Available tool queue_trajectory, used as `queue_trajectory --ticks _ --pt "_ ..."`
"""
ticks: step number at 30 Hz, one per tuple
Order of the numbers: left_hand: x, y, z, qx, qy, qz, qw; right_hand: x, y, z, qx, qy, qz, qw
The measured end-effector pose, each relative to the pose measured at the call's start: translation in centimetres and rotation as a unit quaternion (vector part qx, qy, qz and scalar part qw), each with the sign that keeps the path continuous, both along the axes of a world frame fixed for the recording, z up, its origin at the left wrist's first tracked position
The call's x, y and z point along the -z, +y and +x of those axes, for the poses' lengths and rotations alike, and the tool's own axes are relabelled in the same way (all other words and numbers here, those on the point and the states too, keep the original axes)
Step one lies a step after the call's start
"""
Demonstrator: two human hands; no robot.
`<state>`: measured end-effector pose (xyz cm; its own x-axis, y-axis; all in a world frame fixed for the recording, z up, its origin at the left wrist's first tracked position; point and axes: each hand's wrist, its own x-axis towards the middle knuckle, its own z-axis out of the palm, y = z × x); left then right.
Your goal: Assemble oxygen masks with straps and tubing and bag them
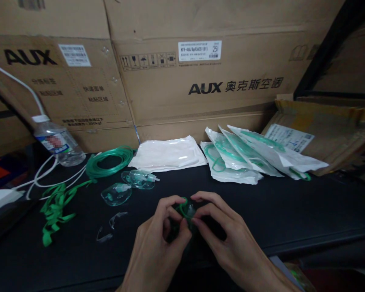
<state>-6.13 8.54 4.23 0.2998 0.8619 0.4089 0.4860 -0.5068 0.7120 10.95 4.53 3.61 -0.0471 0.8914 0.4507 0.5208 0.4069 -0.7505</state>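
Observation:
My left hand (159,239) and my right hand (226,229) meet low in the middle, fingertips pinched around a transparent green-tinted oxygen mask (190,210). A green elastic strap (184,202) loops at its top, between my fingertips. Most of the mask is hidden behind the fingers. Beyond my left hand lie more transparent oxygen masks, one (117,194) in front and some stacked (140,179) behind it. Small transparent plastic strips (117,220) are scattered nearer to me. Farther left is a tangle of green elastic straps (58,207).
Coiled green tubing (109,162) lies at the back left, near a plastic bottle (59,142) and white cables (36,182). White pouches (170,154) lie at the back middle; packaged mask sets (243,154) lean to their right. Large cardboard boxes (158,97) wall off the black table's (292,211) rear.

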Motion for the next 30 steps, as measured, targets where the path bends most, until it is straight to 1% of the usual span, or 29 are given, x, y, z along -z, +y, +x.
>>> queue_trajectory --ticks 4,8,15,17,19,22,24,27,30 --pt "0.1 -0.3 -0.2 -0.007 -0.016 -0.024 1.000 -0.2 -0.5 0.2 0.002 -0.008 -0.008 1.000" --pt "0.1 -0.4 -0.5 -0.014 -0.024 -0.030 0.999 -0.2 -1.2 1.0 0.011 -0.013 -0.012 1.000" --pt "0.3 -0.1 -0.8 -0.031 -0.028 -0.031 0.999 0.6 -3.0 3.1 0.023 -0.034 -0.023 0.999" --pt "0.6 -0.1 -0.9 -0.026 -0.027 -0.024 0.999 0.7 -3.1 3.4 0.025 -0.034 -0.031 0.999" --pt "0.7 -0.1 -0.9 -0.006 -0.018 -0.018 1.000 0.6 -3.0 3.2 0.020 -0.023 -0.039 0.999" --pt "0.9 -0.1 -0.9 0.029 -0.009 -0.011 0.999 -0.1 -2.1 2.5 -0.005 0.018 -0.057 0.998" --pt "0.8 -0.1 -1.1 0.041 -0.011 -0.007 0.999 -0.6 -1.4 2.0 -0.010 0.076 -0.086 0.993" --pt "0.7 -0.1 -1.3 0.058 -0.019 -0.003 0.998 -1.1 -0.5 1.3 -0.013 0.166 -0.135 0.977" --pt "0.7 -0.1 -1.5 0.078 -0.033 0.003 0.996 -1.0 0.1 1.0 -0.045 0.225 -0.156 0.961"
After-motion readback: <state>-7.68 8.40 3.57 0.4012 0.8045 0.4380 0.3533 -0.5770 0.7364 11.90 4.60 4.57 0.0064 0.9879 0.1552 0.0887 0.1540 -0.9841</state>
